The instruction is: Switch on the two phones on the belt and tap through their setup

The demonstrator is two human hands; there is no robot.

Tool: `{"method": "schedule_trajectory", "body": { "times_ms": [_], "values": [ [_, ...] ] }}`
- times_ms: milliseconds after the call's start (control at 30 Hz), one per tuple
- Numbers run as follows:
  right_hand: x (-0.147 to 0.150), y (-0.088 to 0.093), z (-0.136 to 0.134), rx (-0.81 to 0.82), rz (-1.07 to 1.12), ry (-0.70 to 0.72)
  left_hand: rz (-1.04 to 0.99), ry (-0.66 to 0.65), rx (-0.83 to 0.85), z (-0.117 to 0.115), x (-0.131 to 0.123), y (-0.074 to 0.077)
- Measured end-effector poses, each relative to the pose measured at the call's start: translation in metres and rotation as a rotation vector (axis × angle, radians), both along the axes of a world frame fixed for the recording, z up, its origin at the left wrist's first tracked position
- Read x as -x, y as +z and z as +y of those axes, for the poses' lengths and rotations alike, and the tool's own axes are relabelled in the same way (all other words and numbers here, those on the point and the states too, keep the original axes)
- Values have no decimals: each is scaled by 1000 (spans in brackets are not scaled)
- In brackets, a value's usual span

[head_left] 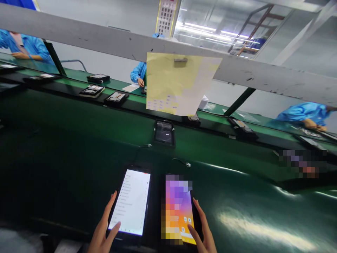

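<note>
1. The left hand [104, 230] comes in from the 6 o'clock edge. Its fingers [110, 205] are spread and straight along the left edge of the left phone [131, 201], and the thumb lies on the lower left corner of the lit white screen. It grips nothing; the hand is open and only touching.
2. The left phone lies flat on the green mat [79, 147], slightly tilted, its top pointing to 1 o'clock. The screen shows a white list of small lines, too small to read.
3. The right phone [180, 211] lies just beside it at 3 o'clock, apart by a narrow dark gap. Its screen is purple and orange with small icons near the bottom.
4. The right hand [202, 232] also rises from the 6 o'clock edge. Its fingers lie extended along the right edge of the right phone and the thumb touches the lower screen by the icons. It is open too, closed on nothing.
5. At 12 o'clock from both phones, well apart, a dark tray [164, 133] lies on the mat, with a thin cable [181, 162] nearer the phones.
6. Above hangs a yellow sheet [173, 82] clipped to a grey beam [79, 38].
7. Beyond runs a green belt [79, 75] carrying more trays [116, 98].
8. Other people in blue sleeves [138, 72] work across the belt, at 10, 12 and 2 o'clock.
</note>
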State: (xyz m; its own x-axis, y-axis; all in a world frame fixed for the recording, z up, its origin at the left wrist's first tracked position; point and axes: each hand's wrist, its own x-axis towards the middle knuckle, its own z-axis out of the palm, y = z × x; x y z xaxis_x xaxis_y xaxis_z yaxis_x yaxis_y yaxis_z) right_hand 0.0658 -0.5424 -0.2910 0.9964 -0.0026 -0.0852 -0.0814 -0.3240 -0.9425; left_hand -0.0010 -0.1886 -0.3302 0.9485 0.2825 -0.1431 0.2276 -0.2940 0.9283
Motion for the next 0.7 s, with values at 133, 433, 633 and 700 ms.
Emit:
{"method": "schedule_trajectory", "body": {
  "times_ms": [133, 433, 633, 700],
  "values": [
    [-5, -9, -5, 48, -68, -21, -40, -59, -102, 13, -7, 9],
    [-15, -25, -16, 163, -213, -7, -138, -152, -400, 37, -13, 18],
    [-14, -24, -15, 180, -230, -1, -153, -147, -416, 24, -23, 23],
    [-14, -25, -17, 184, -220, 13, -151, -215, -456, 21, -25, 25]
  ]
}}
